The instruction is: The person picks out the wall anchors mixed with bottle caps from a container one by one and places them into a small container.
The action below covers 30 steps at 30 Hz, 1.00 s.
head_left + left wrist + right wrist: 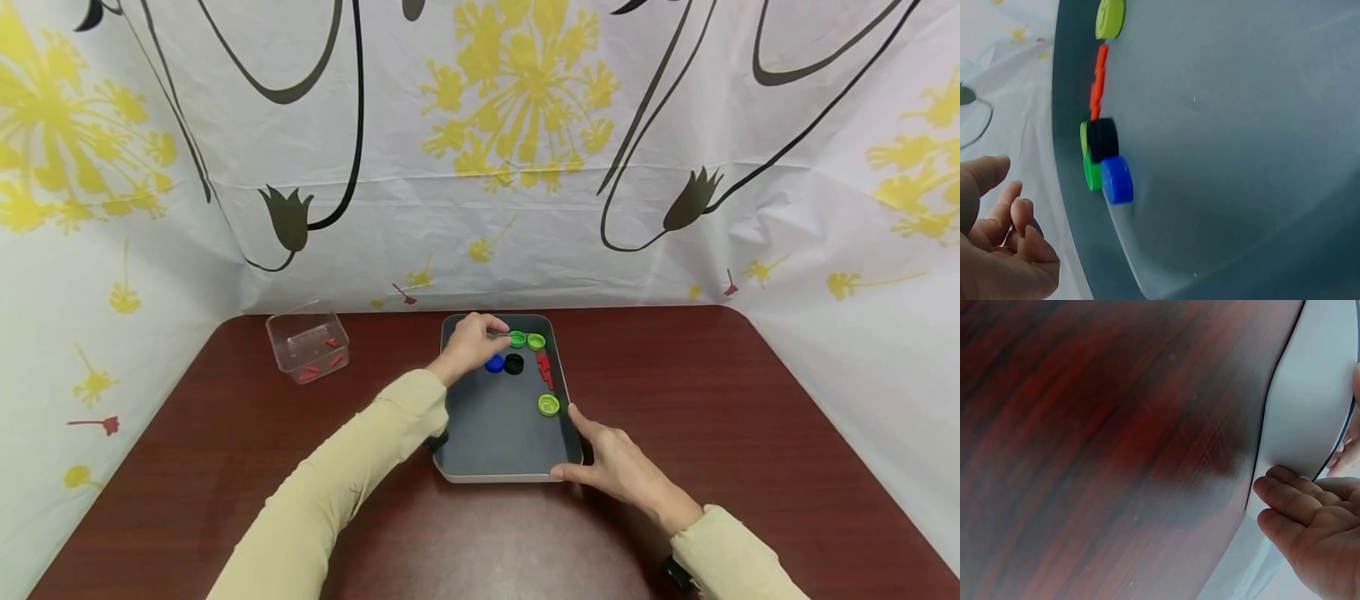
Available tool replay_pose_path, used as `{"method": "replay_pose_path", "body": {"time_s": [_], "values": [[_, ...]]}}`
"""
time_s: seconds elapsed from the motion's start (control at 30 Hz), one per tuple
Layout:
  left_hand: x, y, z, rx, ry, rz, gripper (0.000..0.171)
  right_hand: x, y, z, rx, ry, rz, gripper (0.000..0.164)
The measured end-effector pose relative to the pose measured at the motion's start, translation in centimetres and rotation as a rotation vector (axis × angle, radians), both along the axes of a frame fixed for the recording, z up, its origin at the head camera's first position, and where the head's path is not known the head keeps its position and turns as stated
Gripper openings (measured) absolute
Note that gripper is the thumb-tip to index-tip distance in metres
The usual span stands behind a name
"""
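Note:
A grey tray (495, 450) with a pale outer wall lies on the table. My left hand (471, 343) is over its far left part, thumb and fingers apart with nothing between them, close to a green bottle cap (517, 339). In the left wrist view a blue cap (1117, 180) and a black cap (1103, 140) stand near the green one. Beside them is a yellow-green cap (536, 342); another yellow-green cap (549, 405) lies nearer the right wall. Small red pieces (544, 371) line that wall. My right hand (618, 467) touches the tray's near right corner with extended fingers.
A clear plastic box (307, 343) with several red pieces inside stands at the table's far left. The dark red wooden table (712, 400) surrounds the tray. A patterned white cloth (420, 208) hangs behind the table and along its sides.

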State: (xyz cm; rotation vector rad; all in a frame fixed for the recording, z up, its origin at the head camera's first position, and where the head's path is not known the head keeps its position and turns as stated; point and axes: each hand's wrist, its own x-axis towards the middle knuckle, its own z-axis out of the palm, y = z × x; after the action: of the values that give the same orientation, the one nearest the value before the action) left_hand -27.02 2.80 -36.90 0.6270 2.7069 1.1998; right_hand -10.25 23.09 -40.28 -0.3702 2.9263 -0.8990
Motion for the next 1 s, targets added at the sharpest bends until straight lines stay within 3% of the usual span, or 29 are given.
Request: {"method": "replay_pose_path", "body": {"time_s": [0.33,0.67,1.0], "values": [[0.1,3.1,0.2,-0.095,0.014,-0.038,0.028,0.0,0.0,0.2,-0.008,0.000,-0.001,0.095],[1.4,5.2,-2.1,-0.298,0.113,0.020,0.030,0.2,0.1,0.1,-0.009,0.042,0.029,0.093],[2.2,6.0,-3.3,-0.374,0.189,0.049,0.030,0.2,0.1,0.0,-0.002,0.051,0.023,0.092]]}}
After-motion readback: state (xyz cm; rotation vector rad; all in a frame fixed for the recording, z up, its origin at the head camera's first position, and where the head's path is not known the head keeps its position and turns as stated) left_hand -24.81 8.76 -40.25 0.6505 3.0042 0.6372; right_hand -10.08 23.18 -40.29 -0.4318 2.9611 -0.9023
